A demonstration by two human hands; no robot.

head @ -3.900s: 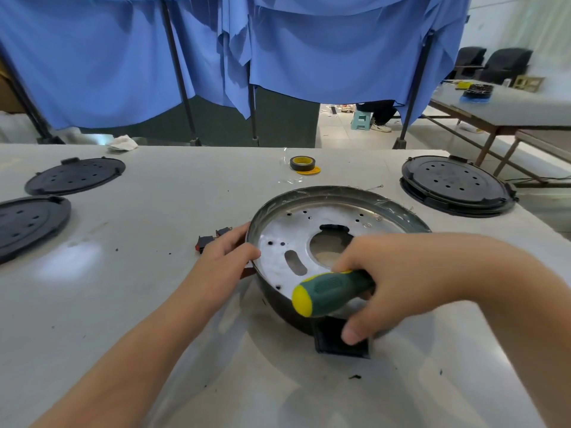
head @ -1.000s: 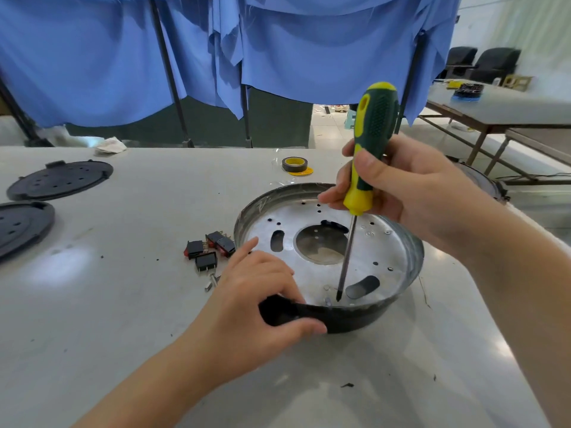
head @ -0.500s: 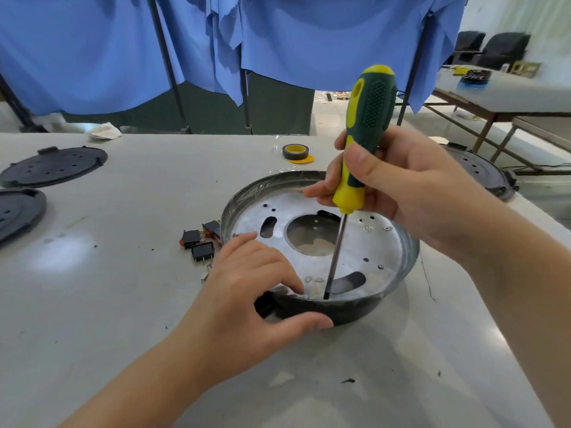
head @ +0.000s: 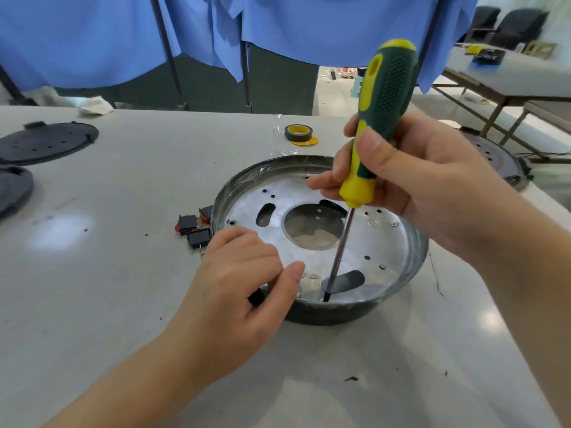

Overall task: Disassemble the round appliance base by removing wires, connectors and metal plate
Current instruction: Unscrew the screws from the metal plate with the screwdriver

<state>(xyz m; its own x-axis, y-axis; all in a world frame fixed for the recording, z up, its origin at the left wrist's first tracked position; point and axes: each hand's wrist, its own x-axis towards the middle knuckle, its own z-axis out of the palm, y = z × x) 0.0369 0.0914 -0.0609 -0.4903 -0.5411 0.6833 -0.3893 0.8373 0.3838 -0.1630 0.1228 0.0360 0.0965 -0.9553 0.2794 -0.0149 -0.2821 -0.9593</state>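
Note:
The round appliance base [head: 414,261] sits mid-table, a dark shallow bowl with a silver metal plate [head: 380,242] inside, pierced by a big central hole and slots. My right hand [head: 411,180] grips a green and yellow screwdriver [head: 380,112] upright, its tip down at the plate's near edge. My left hand [head: 244,291] holds the base's near-left rim, thumb over the edge and fingers curled on the outside. Several small black connectors [head: 194,228] lie on the table just left of the base.
A roll of black tape [head: 298,132] lies beyond the base. Black round covers rest at the far left [head: 46,142], the left edge [head: 12,186] and the right [head: 500,162]. Blue cloth hangs behind the table. Small dark crumbs dot the near tabletop.
The screwdriver tip has shifted slightly along the plate's near edge. My left thumb has come up from the outer wall onto the rim. Earlier the screwdriver lay sideways in my right hand.

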